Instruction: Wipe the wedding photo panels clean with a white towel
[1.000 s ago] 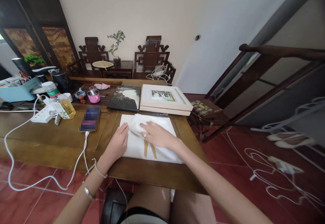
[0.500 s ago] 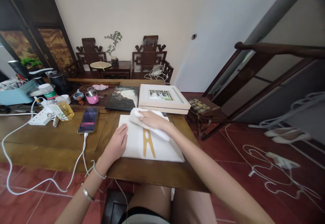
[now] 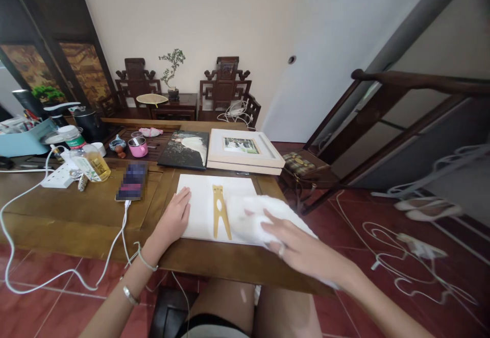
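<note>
While the left hand rests flat, fingers narrowly spaced, on the left edge of one white board, the right hand holds one white cloth over its right part; one dark picture lies far across the table.

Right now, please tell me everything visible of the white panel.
The white panel looks rectangular, material unclear. It lies flat on the wooden table, bearing a golden two-legged figure with an oval gap. The left hand touches its left edge; under the right hand, a white cloth covers its right part.
</note>
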Available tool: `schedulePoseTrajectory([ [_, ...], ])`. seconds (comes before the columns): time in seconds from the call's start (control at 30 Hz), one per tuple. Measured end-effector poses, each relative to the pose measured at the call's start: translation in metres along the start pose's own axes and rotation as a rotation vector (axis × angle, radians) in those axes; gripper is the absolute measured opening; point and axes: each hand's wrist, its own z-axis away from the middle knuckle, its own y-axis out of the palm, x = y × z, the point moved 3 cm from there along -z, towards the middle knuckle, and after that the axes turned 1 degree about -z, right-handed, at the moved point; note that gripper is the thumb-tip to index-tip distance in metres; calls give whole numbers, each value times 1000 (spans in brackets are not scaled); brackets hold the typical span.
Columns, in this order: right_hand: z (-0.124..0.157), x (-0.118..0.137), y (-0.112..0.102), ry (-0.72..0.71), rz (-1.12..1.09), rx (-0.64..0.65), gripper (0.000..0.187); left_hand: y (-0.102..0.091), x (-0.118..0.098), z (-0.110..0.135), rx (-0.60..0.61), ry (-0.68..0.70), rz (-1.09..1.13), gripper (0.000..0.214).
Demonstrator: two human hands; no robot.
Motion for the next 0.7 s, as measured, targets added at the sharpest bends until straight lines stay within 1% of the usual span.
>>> schedulePoseTrajectory([
  [0.1, 23, 14, 4, -29, 15, 68, 34, 0, 0, 0, 10, 8, 0, 40],
  [0.17, 23, 12, 5, -1, 21, 76, 37, -1, 0, 0, 18, 14, -1, 40],
  [0.23, 11, 3, 3, 40, 21, 46, 41, -1, -1, -1, 21, 16, -5, 40],
  [0.3, -11, -9, -1, 57, 30, -9, 42, -2, -1, -1, 26, 12, -10, 40],
  [0.43, -63, -26, -18, 39, 54, -128, 40, -3, -2, -1, 35, -5, -8, 41],
  [0.53, -90, -31, -30, 9, 55, -173, 35, -2, -1, -1, 31, -16, 3, 40],
  [0.6, -97, -33, -31, 2, 53, -177, 33, -2, 0, -1, 35, -24, 4, 40],
  [0.7, -89, -32, -25, 26, 54, -176, 35, -1, 1, -1, 39, -32, 2, 41],
])
